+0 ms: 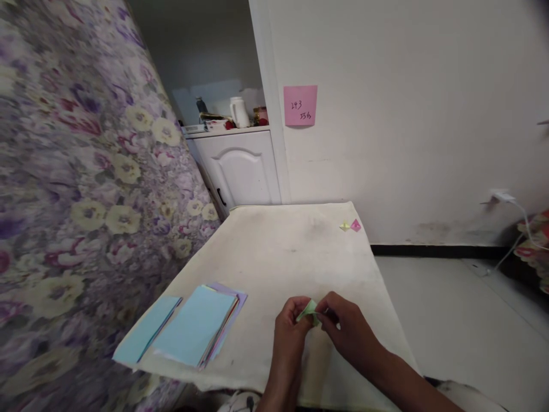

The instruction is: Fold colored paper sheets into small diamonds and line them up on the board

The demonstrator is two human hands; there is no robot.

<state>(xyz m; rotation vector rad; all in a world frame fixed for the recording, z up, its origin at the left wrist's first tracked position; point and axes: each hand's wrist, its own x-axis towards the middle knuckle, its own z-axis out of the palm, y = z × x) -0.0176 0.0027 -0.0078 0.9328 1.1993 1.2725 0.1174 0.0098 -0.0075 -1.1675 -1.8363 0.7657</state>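
Observation:
A small piece of folded green paper (307, 309) is held up between my two hands, above the near part of the table. My left hand (292, 321) is closed on its left side, with the thumb below it. The fingers of my right hand (341, 320) pinch its right edge. Parts of the paper are hidden behind the fingers. At the far right corner of the table lie two small folded paper pieces, a yellow one (345, 226) and a pink one (355, 225), side by side.
On the cream-covered table (274, 252), a stack of coloured paper (195, 323) with light blue on top lies at the left. A narrower blue stack (148, 327) sits beside it. A floral curtain (98, 171) hangs along the left; a pink note (300, 105) is on the wall.

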